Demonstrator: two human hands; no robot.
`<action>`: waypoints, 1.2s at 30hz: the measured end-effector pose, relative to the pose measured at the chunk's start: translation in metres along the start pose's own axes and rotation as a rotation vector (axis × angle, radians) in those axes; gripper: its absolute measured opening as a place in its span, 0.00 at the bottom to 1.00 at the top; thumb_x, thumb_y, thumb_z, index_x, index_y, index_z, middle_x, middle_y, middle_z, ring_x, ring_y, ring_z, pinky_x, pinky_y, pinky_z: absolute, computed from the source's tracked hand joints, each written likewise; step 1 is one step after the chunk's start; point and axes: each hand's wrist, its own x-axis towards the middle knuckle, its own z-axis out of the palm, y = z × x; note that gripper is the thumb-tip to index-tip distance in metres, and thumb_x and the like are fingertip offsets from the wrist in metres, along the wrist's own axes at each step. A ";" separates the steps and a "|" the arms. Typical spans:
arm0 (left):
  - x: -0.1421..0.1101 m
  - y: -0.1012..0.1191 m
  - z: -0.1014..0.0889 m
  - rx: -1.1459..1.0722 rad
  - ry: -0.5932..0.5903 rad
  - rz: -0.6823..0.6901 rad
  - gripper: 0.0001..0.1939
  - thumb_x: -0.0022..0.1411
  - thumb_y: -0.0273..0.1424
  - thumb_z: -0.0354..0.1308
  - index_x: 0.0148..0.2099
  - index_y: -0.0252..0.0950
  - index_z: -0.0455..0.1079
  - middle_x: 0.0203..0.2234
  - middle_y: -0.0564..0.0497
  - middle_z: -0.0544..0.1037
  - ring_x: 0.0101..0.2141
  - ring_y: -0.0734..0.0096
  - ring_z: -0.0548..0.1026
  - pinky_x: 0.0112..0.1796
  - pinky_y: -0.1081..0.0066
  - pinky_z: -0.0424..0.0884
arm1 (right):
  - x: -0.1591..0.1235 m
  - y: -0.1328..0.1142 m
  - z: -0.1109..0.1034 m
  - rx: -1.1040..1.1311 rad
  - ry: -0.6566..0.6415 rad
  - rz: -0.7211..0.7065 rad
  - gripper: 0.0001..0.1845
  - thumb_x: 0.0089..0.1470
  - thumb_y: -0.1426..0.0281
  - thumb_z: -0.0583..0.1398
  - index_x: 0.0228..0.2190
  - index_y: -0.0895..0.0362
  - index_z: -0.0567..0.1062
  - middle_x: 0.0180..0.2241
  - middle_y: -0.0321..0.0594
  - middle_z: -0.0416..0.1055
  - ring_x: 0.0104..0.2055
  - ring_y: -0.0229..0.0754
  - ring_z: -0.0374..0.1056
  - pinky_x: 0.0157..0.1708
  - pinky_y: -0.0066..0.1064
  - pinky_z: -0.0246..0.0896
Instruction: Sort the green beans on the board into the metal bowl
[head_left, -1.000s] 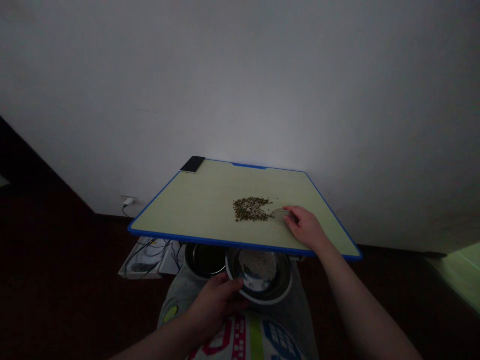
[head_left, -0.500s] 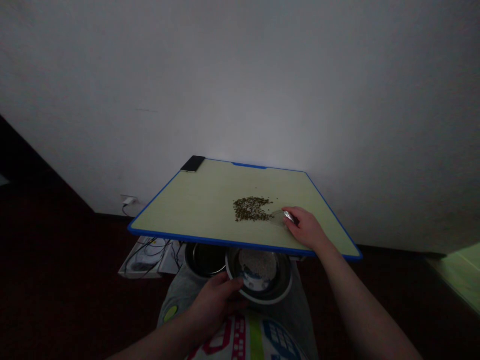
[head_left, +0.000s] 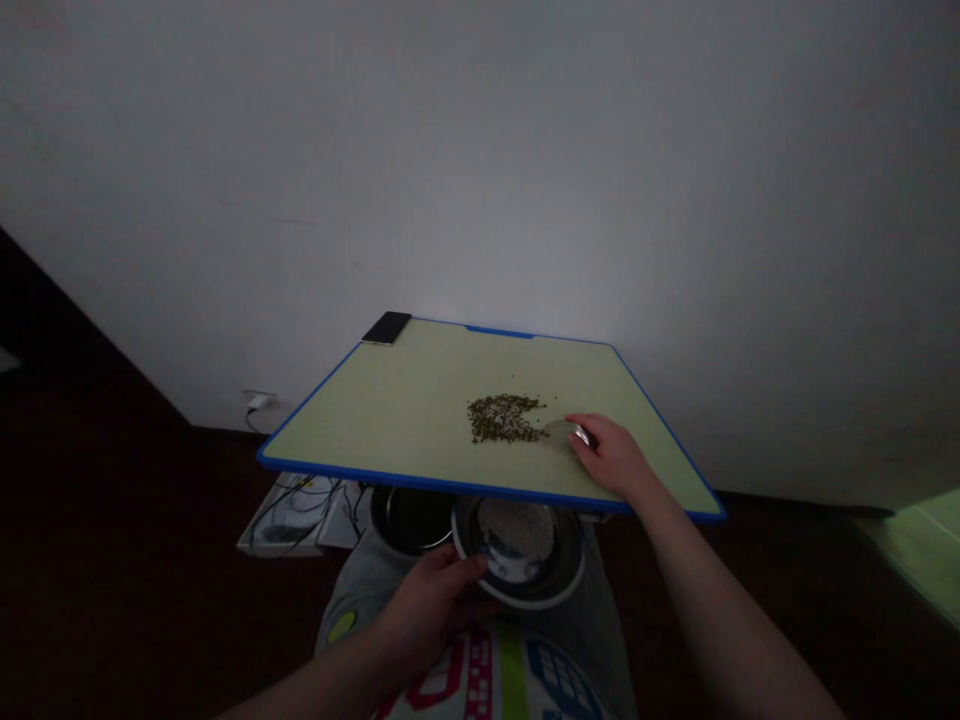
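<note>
Our right hand (head_left: 611, 455) grips what looks like a small clear dish (head_left: 561, 433) on the blue-edged board (head_left: 390, 400), just beside a heap of green mung beans (head_left: 504, 420); our left hand (head_left: 427, 610) clasps a steel bowl (head_left: 559, 590) below the board.

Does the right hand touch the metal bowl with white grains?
No, the right hand holds a small clear dish on the green board, away from the metal bowl.
</note>
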 end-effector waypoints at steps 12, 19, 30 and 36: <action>-0.002 0.002 0.002 0.003 0.012 -0.007 0.08 0.55 0.25 0.63 0.39 0.31 0.75 0.35 0.41 0.86 0.34 0.62 0.83 0.36 0.67 0.78 | 0.001 0.000 0.000 0.003 0.011 0.011 0.18 0.58 0.68 0.55 0.47 0.60 0.75 0.36 0.46 0.74 0.36 0.45 0.68 0.39 0.37 0.64; -0.001 0.003 0.003 0.018 0.017 -0.016 0.06 0.55 0.26 0.64 0.38 0.32 0.75 0.34 0.42 0.86 0.34 0.62 0.83 0.36 0.68 0.77 | 0.002 0.000 0.000 0.013 0.004 -0.009 0.18 0.59 0.67 0.54 0.48 0.58 0.75 0.33 0.43 0.73 0.36 0.45 0.69 0.39 0.36 0.64; -0.001 0.001 0.001 0.002 0.008 -0.001 0.08 0.54 0.25 0.64 0.39 0.31 0.75 0.34 0.41 0.86 0.34 0.60 0.83 0.36 0.66 0.78 | 0.002 0.001 0.000 0.030 -0.006 -0.024 0.18 0.59 0.68 0.55 0.49 0.59 0.74 0.34 0.44 0.74 0.35 0.44 0.69 0.39 0.36 0.65; -0.001 0.002 0.002 0.022 -0.003 -0.009 0.09 0.53 0.26 0.65 0.39 0.31 0.76 0.36 0.40 0.86 0.35 0.60 0.83 0.35 0.68 0.78 | 0.005 0.003 0.004 0.011 -0.015 -0.020 0.18 0.60 0.67 0.55 0.49 0.57 0.75 0.40 0.46 0.76 0.40 0.45 0.71 0.42 0.37 0.65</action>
